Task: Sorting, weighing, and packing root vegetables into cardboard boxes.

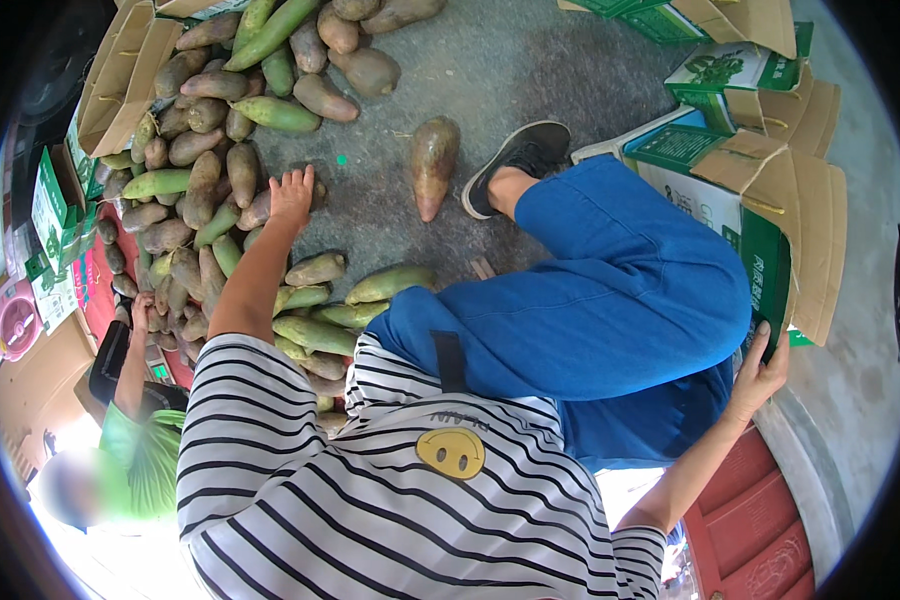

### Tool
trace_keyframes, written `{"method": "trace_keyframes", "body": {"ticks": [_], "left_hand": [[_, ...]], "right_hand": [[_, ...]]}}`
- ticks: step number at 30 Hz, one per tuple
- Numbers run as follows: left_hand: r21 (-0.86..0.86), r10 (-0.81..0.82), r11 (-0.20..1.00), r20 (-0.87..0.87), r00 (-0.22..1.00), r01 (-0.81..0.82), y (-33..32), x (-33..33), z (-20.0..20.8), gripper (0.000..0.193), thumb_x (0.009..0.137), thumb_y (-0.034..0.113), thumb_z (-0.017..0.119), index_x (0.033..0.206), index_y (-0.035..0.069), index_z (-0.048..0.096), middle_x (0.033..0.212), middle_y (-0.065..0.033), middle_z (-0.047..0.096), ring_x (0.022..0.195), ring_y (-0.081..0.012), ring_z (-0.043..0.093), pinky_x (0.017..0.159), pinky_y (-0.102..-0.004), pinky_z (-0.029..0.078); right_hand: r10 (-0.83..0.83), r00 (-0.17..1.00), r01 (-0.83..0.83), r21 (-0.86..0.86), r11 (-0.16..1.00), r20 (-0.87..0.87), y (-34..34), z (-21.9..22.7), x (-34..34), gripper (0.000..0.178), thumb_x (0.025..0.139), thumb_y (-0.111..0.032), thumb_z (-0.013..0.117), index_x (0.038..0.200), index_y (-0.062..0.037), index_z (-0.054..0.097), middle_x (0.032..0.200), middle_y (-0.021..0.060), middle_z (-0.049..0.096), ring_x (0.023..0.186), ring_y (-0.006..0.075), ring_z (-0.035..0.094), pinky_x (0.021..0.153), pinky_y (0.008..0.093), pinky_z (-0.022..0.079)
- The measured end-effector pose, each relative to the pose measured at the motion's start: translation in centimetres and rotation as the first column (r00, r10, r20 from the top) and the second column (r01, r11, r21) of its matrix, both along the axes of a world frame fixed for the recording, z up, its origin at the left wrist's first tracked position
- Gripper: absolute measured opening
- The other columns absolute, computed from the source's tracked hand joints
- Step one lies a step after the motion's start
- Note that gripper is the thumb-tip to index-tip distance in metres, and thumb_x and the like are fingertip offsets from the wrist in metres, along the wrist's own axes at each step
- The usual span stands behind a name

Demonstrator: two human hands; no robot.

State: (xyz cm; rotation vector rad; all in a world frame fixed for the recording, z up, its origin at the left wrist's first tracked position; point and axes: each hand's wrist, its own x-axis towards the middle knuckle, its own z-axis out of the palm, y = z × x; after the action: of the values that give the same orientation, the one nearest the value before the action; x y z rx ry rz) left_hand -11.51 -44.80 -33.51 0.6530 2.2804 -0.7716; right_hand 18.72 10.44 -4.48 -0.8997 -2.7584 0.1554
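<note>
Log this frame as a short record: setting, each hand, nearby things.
setting: grey floor with a pile of green-brown fruit, person seated in blue trousers
left hand: stretched out, fingers spread, on the edge of the pile
right hand: gripping the edge of a green and white carton
nearby: one fruit lying apart; another person in a green top, lower left

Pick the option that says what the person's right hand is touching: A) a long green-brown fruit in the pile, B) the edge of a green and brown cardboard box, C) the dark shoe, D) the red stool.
B: the right hand grips the lower edge of the green and brown cardboard box beside the blue trouser leg, while the left hand reaches to the fruit pile.
</note>
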Motion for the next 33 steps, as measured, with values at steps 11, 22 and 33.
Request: {"method": "trace_keyframes", "body": {"ticks": [11,22,33], "left_hand": [[0.062,-0.043,0.997,0.050,0.998,0.039,0.6,0.0,-0.6,0.079,0.062,0.021,0.078,0.128,0.008,0.037,0.116,-0.0115,0.048,0.111,-0.0277,0.049,0.097,-0.0469,0.034],[0.651,0.289,0.745,-0.117,0.950,-0.147,14.3,1.9,2.7,0.097,0.067,0.037,0.075,0.141,0.004,0.023,0.132,-0.0189,0.040,0.124,-0.0331,0.039,0.104,-0.0494,0.025],[0.770,0.806,0.422,-0.078,0.587,-0.478,-3.1,10.6,-0.4,0.057,0.082,0.033,0.061,0.125,0.001,0.043,0.124,-0.0214,0.047,0.115,-0.0371,0.046,0.095,-0.0443,0.038]], "right_hand": [[-0.013,1.000,0.012,-0.020,1.000,-0.006,0.3,-0.2,0.2,0.028,0.090,-0.018,0.060,0.105,0.0056,0.059,0.082,0.0145,0.065,0.069,0.0145,0.055,0.065,0.0278,0.046],[0.004,1.000,-0.004,-0.032,0.999,0.004,-0.2,0.1,-0.2,0.023,0.091,-0.016,0.058,0.105,0.0026,0.059,0.081,0.0130,0.064,0.069,0.0145,0.054,0.066,0.0278,0.045],[0.010,1.000,-0.010,0.003,1.000,-0.006,-0.2,0.1,-0.2,0.023,0.091,-0.017,0.058,0.104,0.0015,0.060,0.079,0.0137,0.063,0.067,0.0152,0.054,0.064,0.0289,0.045]]}}
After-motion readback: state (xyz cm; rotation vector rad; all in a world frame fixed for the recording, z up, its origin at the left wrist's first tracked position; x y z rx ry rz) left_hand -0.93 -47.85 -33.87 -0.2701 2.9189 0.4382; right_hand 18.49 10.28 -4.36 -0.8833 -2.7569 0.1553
